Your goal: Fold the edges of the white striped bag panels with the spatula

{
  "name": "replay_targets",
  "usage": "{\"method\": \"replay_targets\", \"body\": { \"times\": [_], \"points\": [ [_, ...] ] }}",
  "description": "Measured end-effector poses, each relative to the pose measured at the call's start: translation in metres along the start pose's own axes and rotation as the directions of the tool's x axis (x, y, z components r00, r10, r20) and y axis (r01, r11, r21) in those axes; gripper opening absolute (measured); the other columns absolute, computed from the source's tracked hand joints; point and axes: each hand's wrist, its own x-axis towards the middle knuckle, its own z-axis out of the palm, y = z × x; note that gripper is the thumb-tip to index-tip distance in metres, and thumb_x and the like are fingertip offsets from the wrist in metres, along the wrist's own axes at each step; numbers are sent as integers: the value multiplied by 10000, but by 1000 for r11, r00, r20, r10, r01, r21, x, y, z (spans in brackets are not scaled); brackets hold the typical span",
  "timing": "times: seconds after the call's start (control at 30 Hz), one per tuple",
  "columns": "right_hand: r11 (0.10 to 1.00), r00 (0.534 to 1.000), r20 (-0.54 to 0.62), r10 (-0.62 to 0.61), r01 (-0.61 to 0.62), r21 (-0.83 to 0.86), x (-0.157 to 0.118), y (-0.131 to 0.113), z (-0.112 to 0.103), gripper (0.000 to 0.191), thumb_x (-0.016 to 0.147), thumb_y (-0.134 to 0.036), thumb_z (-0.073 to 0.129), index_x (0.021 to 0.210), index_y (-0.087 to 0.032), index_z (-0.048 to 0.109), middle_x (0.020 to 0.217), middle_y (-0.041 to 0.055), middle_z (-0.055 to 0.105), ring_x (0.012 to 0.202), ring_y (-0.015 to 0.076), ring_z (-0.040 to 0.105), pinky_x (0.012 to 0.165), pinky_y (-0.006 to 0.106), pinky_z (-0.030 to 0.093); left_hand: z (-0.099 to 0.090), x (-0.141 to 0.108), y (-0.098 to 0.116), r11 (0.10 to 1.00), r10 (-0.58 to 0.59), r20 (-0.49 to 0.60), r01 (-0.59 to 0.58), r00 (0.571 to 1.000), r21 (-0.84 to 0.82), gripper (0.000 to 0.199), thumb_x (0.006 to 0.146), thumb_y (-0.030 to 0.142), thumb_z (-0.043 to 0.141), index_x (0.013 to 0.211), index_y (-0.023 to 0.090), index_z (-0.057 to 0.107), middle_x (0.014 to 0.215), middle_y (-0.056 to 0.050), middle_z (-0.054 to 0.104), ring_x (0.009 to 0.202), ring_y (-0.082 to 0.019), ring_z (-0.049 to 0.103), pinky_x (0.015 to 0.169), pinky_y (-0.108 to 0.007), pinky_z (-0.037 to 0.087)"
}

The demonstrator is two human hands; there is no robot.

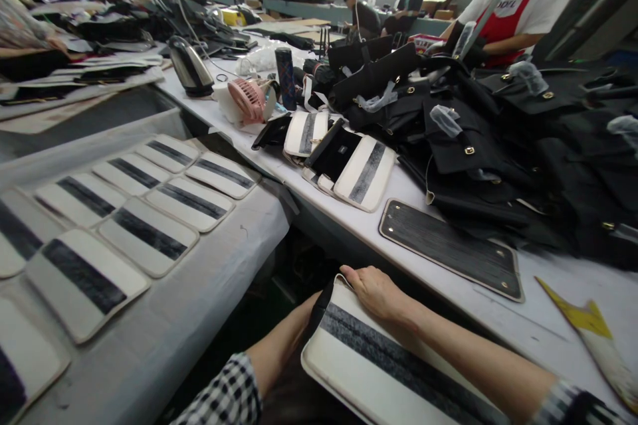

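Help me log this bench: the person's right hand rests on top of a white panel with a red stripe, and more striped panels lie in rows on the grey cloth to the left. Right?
Not quite. In the head view the right hand rests on a white panel whose stripe is black, not red. The rest holds: more striped panels lie in rows on the grey cloth to the left.

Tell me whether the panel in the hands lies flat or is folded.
Flat: the panel lies spread, stripe up, under the right hand; the left hand is mostly hidden behind its edge.
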Motion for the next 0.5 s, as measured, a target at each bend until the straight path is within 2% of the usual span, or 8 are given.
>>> {"method": "replay_targets", "body": {
  "times": [0.17, 0.27, 0.33, 0.4, 0.5],
  "points": [
    [974, 996, 20, -84, 78, 215, -4, 1, -7, 699, 1048, -482, 97, 831, -157, 676, 753, 40, 650, 700, 181, 607, 667, 254, 440, 0, -35, 0, 997, 16, 23, -18, 1000, 79, 299, 935, 377, 572, 1174, 198, 599, 1225, -79, 587, 1047, -230, 599, 881, -402, 534],
    [937, 987, 30, -161, 143, 318, -7, 4, -10, 647, 1052, -468, 123, 826, -162, 646, 774, 5, 645, 735, 165, 604, 687, 236, 452, -2, -43, 0, 992, 26, 21, -28, 999, 124, 301, 932, 381, 575, 1169, 196, 602, 1220, -76, 590, 1049, -234, 600, 882, -401, 534],
    [909, 977, 28, -212, 186, 372, -8, 6, -12, 596, 1053, -456, 152, 905, -170, 654, 843, 0, 663, 798, 170, 616, 737, 243, 467, -1, -41, -1, 988, 28, 18, -30, 999, 153, 297, 931, 381, 578, 1165, 201, 604, 1217, -75, 591, 1050, -232, 600, 880, -397, 533],
    [883, 970, 20, -244, 213, 418, -10, 8, -14, 541, 1050, -458, 187, 1066, -195, 660, 997, 10, 685, 914, 188, 630, 838, 272, 473, 0, -34, -2, 983, 29, 16, -31, 999, 180, 296, 929, 381, 581, 1165, 203, 604, 1214, -74, 593, 1050, -231, 601, 878, -394, 533],
    [907, 980, 43, -195, 163, 389, -15, 9, -17, 489, 1039, -487, 235, 1334, -266, 557, 1240, 36, 636, 1098, 236, 605, 976, 359, 442, 4, -16, -2, 975, 32, 19, -36, 999, 220, 286, 940, 381, 564, 1163, 206, 603, 1215, -81, 593, 1035, -218, 604, 877, -392, 535]
  ]
}}
